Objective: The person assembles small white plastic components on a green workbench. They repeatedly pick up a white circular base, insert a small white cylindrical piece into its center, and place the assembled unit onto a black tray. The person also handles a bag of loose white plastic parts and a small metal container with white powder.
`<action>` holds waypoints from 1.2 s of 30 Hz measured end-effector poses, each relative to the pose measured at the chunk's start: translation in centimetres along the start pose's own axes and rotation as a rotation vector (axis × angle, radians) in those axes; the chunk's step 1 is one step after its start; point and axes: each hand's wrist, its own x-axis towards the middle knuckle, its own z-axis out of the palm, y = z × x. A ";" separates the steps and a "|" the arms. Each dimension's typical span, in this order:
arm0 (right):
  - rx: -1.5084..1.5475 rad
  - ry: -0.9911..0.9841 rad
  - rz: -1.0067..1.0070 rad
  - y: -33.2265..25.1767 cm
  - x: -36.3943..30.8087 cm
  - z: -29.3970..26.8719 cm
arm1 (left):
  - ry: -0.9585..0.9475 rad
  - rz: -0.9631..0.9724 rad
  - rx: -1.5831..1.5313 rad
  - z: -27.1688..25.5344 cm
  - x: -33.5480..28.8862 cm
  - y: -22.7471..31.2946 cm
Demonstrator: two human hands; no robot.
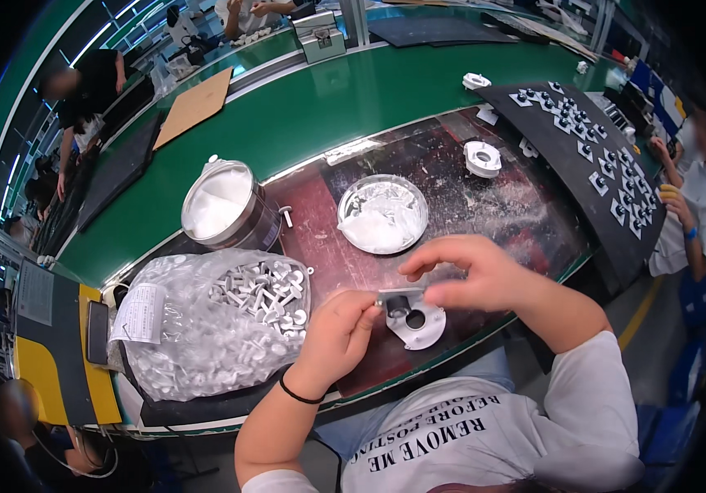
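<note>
Between the thumb and fingers of my left hand (341,330) is a small flat white plate (402,292) with a black cylindrical part (398,309) on its underside. My right hand (472,273) hovers at the plate's right end, its fingers curved and apart from the thumb. Whether that thumb touches the plate, I cannot tell. Below the plate, a round white flange (429,332) with a dark centre hole lies near the table's front edge. Beyond my hands is a round dish (413,194) smeared with white paste.
An open tin (261,223) of white paste stands behind a clear bag (197,361) of white stemmed plastic pieces. One loose piece (287,216) lies by the tin. Another white flange (483,159) sits farther right, beside a black board (526,111) bearing many small assemblies. People work nearby.
</note>
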 end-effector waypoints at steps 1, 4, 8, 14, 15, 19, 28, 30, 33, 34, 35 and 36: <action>0.244 -0.074 0.164 0.0 0.0 -0.3 | -0.009 0.064 0.005 0.0 0.0 0.1; 0.156 -0.293 0.133 0.1 0.0 -0.4 | -0.008 0.239 0.061 0.2 0.1 0.2; 0.098 -0.389 0.048 0.9 0.0 -0.4 | 0.028 0.423 0.135 0.3 0.1 0.1; 0.064 -0.416 -0.050 1.5 -0.2 -0.4 | 0.012 0.558 0.258 -0.1 0.1 0.5; -0.045 -0.389 -0.071 1.4 -0.2 -0.7 | 0.032 0.374 0.217 0.1 0.2 0.8; -0.353 -0.273 -0.235 2.0 -0.3 -1.4 | -0.020 0.038 0.163 1.4 -0.7 0.6; -0.581 -0.285 -0.423 2.3 -0.5 -0.1 | -0.103 0.037 0.040 3.3 -1.1 0.0; -0.590 -0.276 -0.419 2.4 -0.6 0.1 | -0.139 0.039 -0.018 3.2 -0.9 0.0; -0.619 -0.278 -0.412 2.1 -0.7 0.2 | -0.162 0.051 -0.058 3.1 -0.7 -0.2; -0.632 -0.281 -0.411 2.0 -0.8 0.2 | -0.164 0.056 -0.063 3.1 -0.8 -0.3; -0.616 -0.266 -0.405 2.1 -0.8 0.4 | -0.162 0.063 -0.066 3.1 -0.8 -0.4; -0.600 -0.251 -0.400 2.2 -1.0 0.5 | -0.159 0.070 -0.069 3.1 -0.8 -0.4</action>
